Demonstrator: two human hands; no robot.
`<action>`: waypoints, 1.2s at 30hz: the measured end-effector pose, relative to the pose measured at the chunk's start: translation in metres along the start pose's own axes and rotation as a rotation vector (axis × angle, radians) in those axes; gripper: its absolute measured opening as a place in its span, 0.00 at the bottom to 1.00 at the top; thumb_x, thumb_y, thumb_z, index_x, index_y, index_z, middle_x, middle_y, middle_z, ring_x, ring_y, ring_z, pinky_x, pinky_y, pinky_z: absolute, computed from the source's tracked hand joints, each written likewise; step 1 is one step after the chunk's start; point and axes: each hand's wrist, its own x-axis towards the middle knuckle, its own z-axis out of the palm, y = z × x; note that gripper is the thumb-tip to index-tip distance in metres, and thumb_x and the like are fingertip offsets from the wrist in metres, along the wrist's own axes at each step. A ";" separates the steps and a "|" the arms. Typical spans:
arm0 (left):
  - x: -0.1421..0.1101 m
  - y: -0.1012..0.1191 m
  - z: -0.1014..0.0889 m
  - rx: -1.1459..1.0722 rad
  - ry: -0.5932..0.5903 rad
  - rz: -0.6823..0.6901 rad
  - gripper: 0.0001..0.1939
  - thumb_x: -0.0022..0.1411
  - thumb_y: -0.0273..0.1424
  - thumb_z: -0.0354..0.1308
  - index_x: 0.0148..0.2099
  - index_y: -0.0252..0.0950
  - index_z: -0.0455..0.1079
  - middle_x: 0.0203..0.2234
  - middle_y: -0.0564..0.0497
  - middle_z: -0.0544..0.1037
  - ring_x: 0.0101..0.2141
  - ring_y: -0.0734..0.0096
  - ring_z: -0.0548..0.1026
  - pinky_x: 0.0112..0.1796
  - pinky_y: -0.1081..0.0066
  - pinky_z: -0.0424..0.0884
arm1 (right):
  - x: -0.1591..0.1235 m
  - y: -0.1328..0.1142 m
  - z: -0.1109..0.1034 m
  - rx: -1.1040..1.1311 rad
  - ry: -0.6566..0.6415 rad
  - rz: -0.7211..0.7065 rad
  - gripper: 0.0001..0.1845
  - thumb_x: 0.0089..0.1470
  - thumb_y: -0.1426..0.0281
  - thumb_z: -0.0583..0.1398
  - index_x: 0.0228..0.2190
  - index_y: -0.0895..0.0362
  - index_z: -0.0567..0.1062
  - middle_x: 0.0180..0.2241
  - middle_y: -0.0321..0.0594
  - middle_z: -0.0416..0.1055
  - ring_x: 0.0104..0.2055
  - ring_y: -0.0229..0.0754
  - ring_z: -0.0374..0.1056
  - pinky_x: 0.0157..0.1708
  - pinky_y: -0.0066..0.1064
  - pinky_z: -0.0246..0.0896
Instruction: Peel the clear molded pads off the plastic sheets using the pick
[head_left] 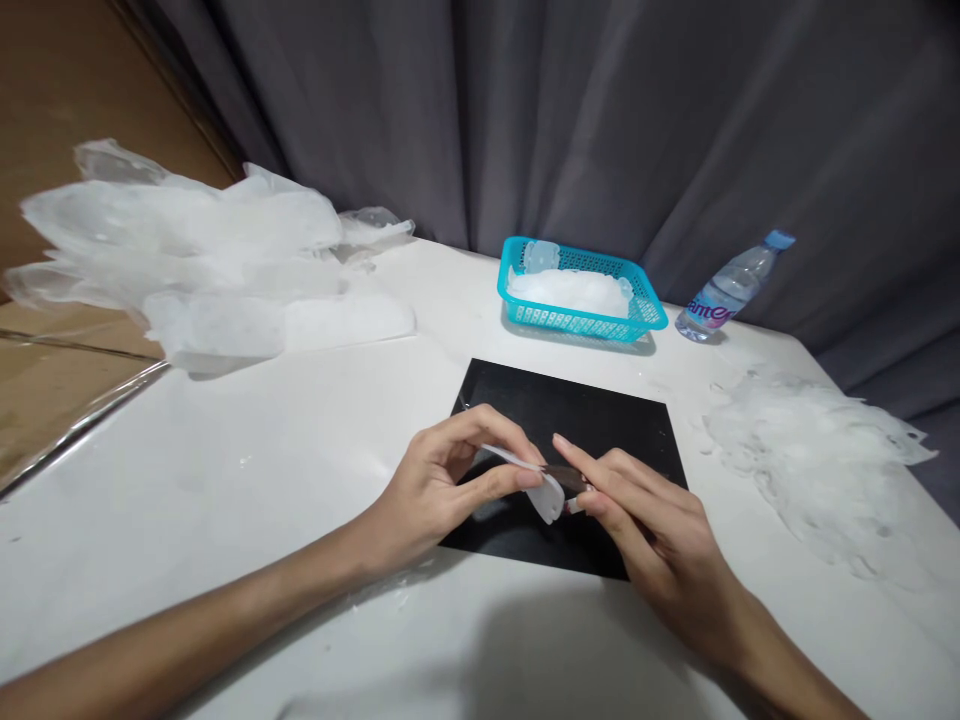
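My left hand (442, 480) pinches a small white translucent plastic piece (541, 488) between thumb and fingers, just above a black mat (600, 420) on the white table. My right hand (637, 510) is closed on a thin dark-bladed tool (564, 476), index finger stretched along it, its tip lying against the plastic piece. Both hands meet over the mat's near half.
A turquoise basket (643, 310) of white plastic pieces stands behind the mat. A water bottle (731, 288) lies at the back right. A heap of clear plastic scraps (817, 450) spreads on the right, bigger plastic bags (202, 260) at the left. Grey curtain behind.
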 end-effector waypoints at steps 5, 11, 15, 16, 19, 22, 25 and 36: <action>0.000 -0.002 -0.001 0.000 -0.003 0.005 0.03 0.65 0.30 0.69 0.40 0.37 0.78 0.34 0.51 0.83 0.36 0.71 0.82 0.40 0.73 0.76 | 0.000 -0.001 0.001 -0.013 0.015 -0.003 0.26 0.70 0.75 0.55 0.66 0.51 0.69 0.30 0.36 0.66 0.30 0.37 0.64 0.31 0.27 0.66; -0.001 -0.002 -0.001 -0.010 0.001 -0.009 0.04 0.65 0.30 0.70 0.40 0.38 0.78 0.34 0.52 0.82 0.35 0.70 0.82 0.40 0.72 0.77 | -0.003 0.002 0.006 -0.003 0.022 0.012 0.26 0.71 0.74 0.56 0.67 0.52 0.68 0.31 0.36 0.66 0.31 0.37 0.65 0.32 0.29 0.66; -0.002 -0.002 0.000 -0.009 0.013 -0.016 0.05 0.65 0.31 0.70 0.40 0.38 0.77 0.33 0.51 0.82 0.35 0.70 0.82 0.39 0.72 0.77 | -0.002 0.001 0.008 0.007 0.026 0.024 0.25 0.71 0.74 0.55 0.66 0.52 0.69 0.31 0.36 0.67 0.30 0.37 0.65 0.32 0.29 0.66; -0.002 -0.002 0.000 -0.007 0.014 -0.016 0.05 0.65 0.31 0.70 0.40 0.37 0.77 0.33 0.51 0.82 0.35 0.70 0.82 0.39 0.72 0.77 | -0.002 0.001 0.008 0.010 0.029 0.020 0.25 0.71 0.74 0.55 0.66 0.52 0.69 0.31 0.36 0.68 0.31 0.37 0.65 0.33 0.29 0.66; -0.002 -0.003 0.000 -0.007 0.016 -0.010 0.04 0.66 0.30 0.69 0.41 0.38 0.77 0.33 0.52 0.82 0.34 0.70 0.82 0.38 0.73 0.77 | -0.001 0.000 0.008 0.010 0.026 0.019 0.24 0.72 0.74 0.55 0.66 0.54 0.70 0.31 0.37 0.68 0.31 0.37 0.65 0.32 0.28 0.66; -0.001 -0.004 0.001 -0.021 0.013 -0.002 0.04 0.66 0.29 0.69 0.41 0.38 0.76 0.33 0.52 0.83 0.34 0.71 0.82 0.39 0.74 0.77 | -0.002 0.001 0.010 -0.006 0.033 0.037 0.23 0.72 0.73 0.54 0.65 0.56 0.71 0.31 0.37 0.68 0.30 0.37 0.64 0.31 0.29 0.65; 0.000 -0.004 0.001 -0.034 0.014 0.007 0.04 0.66 0.28 0.69 0.40 0.38 0.76 0.33 0.53 0.83 0.34 0.73 0.82 0.38 0.76 0.77 | -0.004 0.003 0.014 -0.002 0.047 0.050 0.22 0.72 0.73 0.54 0.64 0.56 0.72 0.31 0.37 0.68 0.30 0.37 0.65 0.32 0.29 0.65; -0.001 -0.002 0.003 -0.052 0.029 -0.005 0.03 0.66 0.26 0.68 0.40 0.38 0.76 0.33 0.54 0.82 0.35 0.75 0.81 0.39 0.78 0.77 | -0.005 0.004 0.017 0.033 0.064 0.065 0.22 0.71 0.74 0.55 0.63 0.55 0.74 0.30 0.36 0.69 0.30 0.37 0.65 0.32 0.29 0.66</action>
